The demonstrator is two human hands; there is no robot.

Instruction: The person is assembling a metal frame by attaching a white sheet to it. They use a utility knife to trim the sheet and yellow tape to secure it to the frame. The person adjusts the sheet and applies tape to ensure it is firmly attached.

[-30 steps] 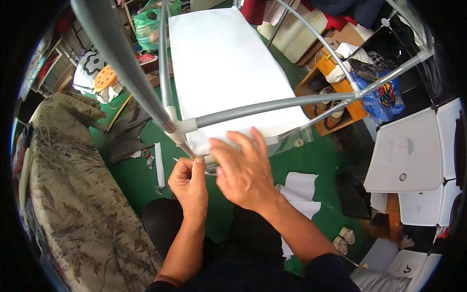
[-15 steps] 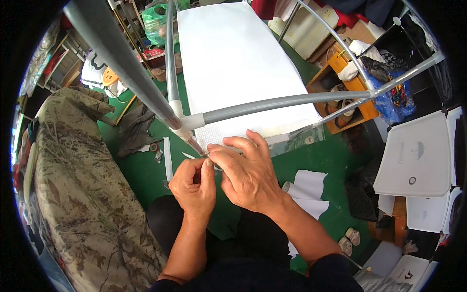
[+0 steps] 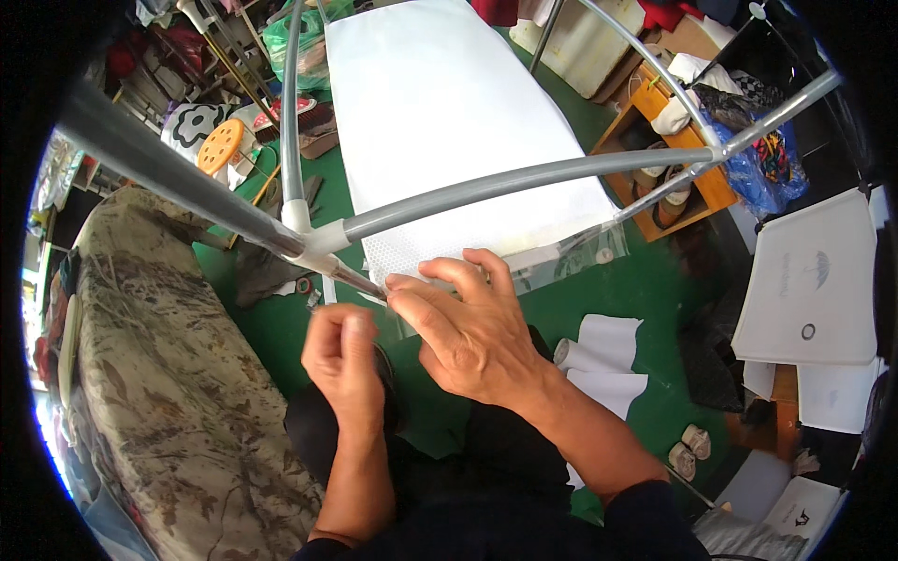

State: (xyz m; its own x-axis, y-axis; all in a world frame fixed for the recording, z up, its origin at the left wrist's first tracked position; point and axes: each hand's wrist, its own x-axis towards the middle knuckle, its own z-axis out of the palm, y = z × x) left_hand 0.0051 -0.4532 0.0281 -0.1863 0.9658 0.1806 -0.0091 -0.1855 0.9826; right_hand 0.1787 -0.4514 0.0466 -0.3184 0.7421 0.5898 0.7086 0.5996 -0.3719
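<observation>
My right hand (image 3: 479, 341) has its index fingertip on the low end of a grey metal tube (image 3: 178, 173), with the other fingers bent above it. Its thumb is mostly hidden. Just left of that end, my left hand (image 3: 344, 360) is curled with thumb and index pressed together, slightly smeared; anything in the pinch is too small to make out. A white plastic joint (image 3: 320, 241) links the tube to a curved grey crossbar (image 3: 524, 187). Behind the crossbar lies a large white sheet (image 3: 449, 112), with a clear plastic strip (image 3: 566, 260) along its near edge.
A camouflage cloth (image 3: 168, 374) covers something bulky on the left. White paper (image 3: 608, 346) lies curled on the green floor. At the right stand a wooden cubby (image 3: 645, 107) holding shoes, a blue plastic bag (image 3: 753, 201) and white boxes (image 3: 809, 280).
My left hand has pulled away from the tube end, down and to the left. My right hand stays at the tube end. The frame appears shifted leftward.
</observation>
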